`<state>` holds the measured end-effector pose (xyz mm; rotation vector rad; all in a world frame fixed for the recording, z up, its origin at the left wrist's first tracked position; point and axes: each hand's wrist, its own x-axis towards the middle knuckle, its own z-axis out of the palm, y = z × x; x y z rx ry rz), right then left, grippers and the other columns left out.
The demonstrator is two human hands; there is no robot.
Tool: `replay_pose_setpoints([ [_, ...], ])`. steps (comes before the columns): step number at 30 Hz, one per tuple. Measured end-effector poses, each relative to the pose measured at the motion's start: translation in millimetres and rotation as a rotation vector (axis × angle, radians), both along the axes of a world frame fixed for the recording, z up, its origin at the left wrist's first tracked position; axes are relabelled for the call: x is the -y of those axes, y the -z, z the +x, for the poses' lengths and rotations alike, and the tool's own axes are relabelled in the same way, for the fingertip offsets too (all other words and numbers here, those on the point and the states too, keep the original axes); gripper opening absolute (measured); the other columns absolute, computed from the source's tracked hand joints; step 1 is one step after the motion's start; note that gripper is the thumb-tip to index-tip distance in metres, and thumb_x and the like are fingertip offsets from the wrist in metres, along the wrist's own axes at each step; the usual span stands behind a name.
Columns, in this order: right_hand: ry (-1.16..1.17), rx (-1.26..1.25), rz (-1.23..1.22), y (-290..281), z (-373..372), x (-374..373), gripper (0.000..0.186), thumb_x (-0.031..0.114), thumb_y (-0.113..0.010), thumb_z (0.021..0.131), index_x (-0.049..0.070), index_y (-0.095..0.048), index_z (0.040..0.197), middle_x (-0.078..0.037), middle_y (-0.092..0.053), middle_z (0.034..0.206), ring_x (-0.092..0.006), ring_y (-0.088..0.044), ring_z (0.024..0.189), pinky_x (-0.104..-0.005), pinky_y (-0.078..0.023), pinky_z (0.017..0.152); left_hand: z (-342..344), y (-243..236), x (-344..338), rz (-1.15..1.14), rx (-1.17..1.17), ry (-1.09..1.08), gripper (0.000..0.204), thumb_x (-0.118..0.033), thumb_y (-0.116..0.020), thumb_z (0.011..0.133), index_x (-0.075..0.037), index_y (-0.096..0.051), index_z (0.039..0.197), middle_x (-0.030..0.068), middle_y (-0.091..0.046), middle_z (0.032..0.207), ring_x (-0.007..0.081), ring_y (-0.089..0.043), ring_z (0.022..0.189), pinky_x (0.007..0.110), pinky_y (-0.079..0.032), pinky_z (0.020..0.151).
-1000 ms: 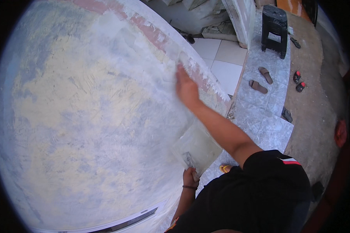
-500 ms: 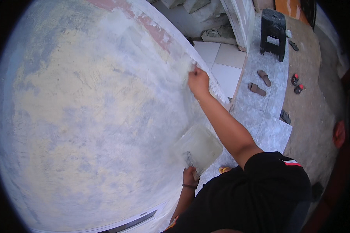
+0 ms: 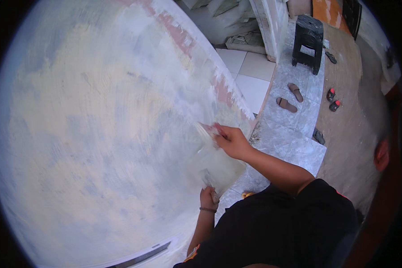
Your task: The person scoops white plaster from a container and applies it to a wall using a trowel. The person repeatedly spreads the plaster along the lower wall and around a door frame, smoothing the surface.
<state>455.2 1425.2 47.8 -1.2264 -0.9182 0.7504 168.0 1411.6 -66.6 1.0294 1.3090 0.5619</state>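
Note:
A large plastered wall [image 3: 98,111], mottled cream, grey and white with pink patches [image 3: 178,35] along its right edge, fills the left. My right hand [image 3: 231,143], closed round a small putty knife [image 3: 206,128] with a red handle, holds it at the wall's lower right part, just above a pale square board [image 3: 228,167]; the blade is blurred. Below it, my left hand [image 3: 208,198] grips the handle [image 3: 213,195] of that board, which carries smears of pale paste.
A black plastic stool [image 3: 308,35], brown slippers [image 3: 286,105] and a grey tiled step [image 3: 295,125] lie to the right, with black-and-red footwear [image 3: 331,94] on rough ground [image 3: 344,147]. A doorway with white floor tiles [image 3: 252,91] is beyond the wall's edge.
My right hand has come down from high along the wall's edge to just over the board, and the red handle now shows. My left hand keeps its grip; the view shifted slightly.

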Motion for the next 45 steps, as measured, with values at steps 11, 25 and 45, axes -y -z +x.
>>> replay_pose_setpoints([
  [11,0.198,-0.515,0.081,48,35,-10,0.02,0.009,-0.059,0.094,-0.004,-0.066,0.108,0.003,-0.058,0.076,-0.0077,-0.053,0.066,-0.0258,-0.045,0.059,31,-7,10,-0.227,0.164,-0.205,0.018,-0.008,-0.061,0.077,-0.009,-0.052,0.093,0.0008,-0.048,0.072,0.0126,-0.049,0.058,0.027,-0.04,0.047],
  [25,0.71,0.587,0.37,9,-35,-130,0.047,-0.007,-0.058,0.088,-0.005,-0.051,0.134,-0.022,-0.057,0.133,-0.0347,-0.058,0.121,-0.039,-0.049,0.102,-35,9,36,-0.103,-0.027,-0.16,0.023,-0.01,-0.059,0.079,-0.008,-0.055,0.101,0.0021,-0.051,0.076,0.0154,-0.052,0.059,0.03,-0.041,0.046],
  [45,0.264,-0.01,0.355,-78,1,-99,0.034,0.013,-0.056,0.091,0.001,-0.062,0.122,-0.024,-0.067,0.09,-0.0336,-0.067,0.08,-0.0384,-0.052,0.077,-21,14,14,-0.019,0.005,-0.011,0.021,-0.008,-0.059,0.078,-0.007,-0.054,0.098,0.0014,-0.052,0.077,0.0155,-0.053,0.061,0.03,-0.042,0.049],
])
